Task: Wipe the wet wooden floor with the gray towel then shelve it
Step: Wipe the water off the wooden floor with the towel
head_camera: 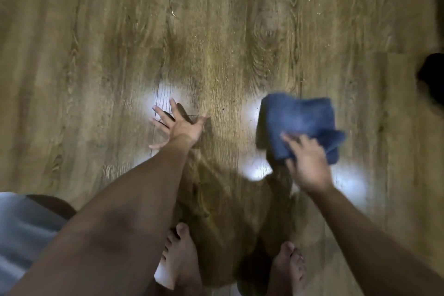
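Wiping step in hand. My right hand [310, 166] grips the folded blue-gray terry towel [298, 125] by its near edge, fingers curled round it; it appears to hover just above the brown wood-grain plank floor [216, 31], though blur hides contact. My left hand [180, 125] is splayed wide, empty. Next: press the towel flat onto the glossy patches and sweep.

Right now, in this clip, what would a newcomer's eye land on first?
First the folded bluish-gray towel, right of centre, gripped at its near edge by the right hand. Next the left hand, fingers spread wide over the wooden floor left of centre. Bright glare patches shine on the boards beside both hands, and two bare feet show at the bottom edge.
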A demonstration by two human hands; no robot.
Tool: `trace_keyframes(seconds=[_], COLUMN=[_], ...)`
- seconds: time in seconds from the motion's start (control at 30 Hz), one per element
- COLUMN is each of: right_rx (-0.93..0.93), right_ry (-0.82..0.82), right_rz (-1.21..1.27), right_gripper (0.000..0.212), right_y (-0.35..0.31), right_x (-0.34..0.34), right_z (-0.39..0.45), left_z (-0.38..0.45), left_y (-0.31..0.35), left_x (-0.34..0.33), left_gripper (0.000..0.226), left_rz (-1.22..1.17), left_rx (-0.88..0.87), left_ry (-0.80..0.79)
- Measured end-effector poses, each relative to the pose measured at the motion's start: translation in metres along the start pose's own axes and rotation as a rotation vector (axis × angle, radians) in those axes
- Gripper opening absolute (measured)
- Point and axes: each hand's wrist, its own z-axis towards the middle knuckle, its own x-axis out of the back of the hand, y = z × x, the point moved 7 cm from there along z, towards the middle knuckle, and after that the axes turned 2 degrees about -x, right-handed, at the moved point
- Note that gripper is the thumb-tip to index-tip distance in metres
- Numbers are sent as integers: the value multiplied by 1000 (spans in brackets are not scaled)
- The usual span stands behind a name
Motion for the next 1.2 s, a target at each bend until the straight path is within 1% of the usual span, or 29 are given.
trace_keyframes(seconds=[0.03,0.07,0.1,0.13,0.2,0.23,0.3,0.37,0.47,0.6,0.67,0.73,0.8,0.87,0.93,1.0,1.07,1.13,1.2], right_rx=[54,87,88,55,-72,-159,-322,-412,-497,-551,-530,-454,-294,-74,133,255,242,145,6], right_ry=[-131,-190,-184,-126,12,35,1,-19,22,128,156,174,187,170,123,109,135,145,137], right_rz=[-82,-128,-133,-106,-87,-89,-46,35,86,40,21,8,-14,-53,-99,-154,-179,-189,-201], right_gripper=[61,60,64,69,81,90,113,123,124,108,99,90,81,75,79,90,98,101,101], right_y=[-10,-16,-17,-15,-1,9,24,24,6,-13,-26,-49,-80,-115,-135,-130,-109,-78,-43], right_x=[-30,-50,-61,-63,-55,-50,-49,-56,-69,-77,-79,-82,-91,-106,-124,-131,-122,-108,-92], right_z=[-11,-21,-24,-22,-3,8,34,57,77,85,90,93,89,76,53,36,34,42,57], left_z=[3,5,9,12,15,14,16,19,21,30,35,40,45,48,48,45,44,43,43], left_y=[-6,-10,-15,-18,-19,-18,-16,-14,-16,-20,-24,-27,-27,-28,-27,-26,-25,-25,-27], left_x=[-1,-1,-2,-3,-7,-8,-9,-11,-12,-21,-23,-26,-29,-29,-29,-28,-27,-26,-26], left_gripper=[126,135,143,150,153,152,152,151,142,139,137,133,123,113,111,112,112,112,112], left_rz=[8,14,18,17,11,13,12,-4,11,23,24,8,-26,-27,-11,-2,-13,-20,-12], left_rx=[11,18,26,32,42,43,40,32,32,21,3,-10,-1,19,31,25,17,2,-5], left_ry=[-21,-43,-68,-95,-149,-167,-190,-211,-225,-201,-184,-154,-99,-47,-29,-6,6,-3,-27])
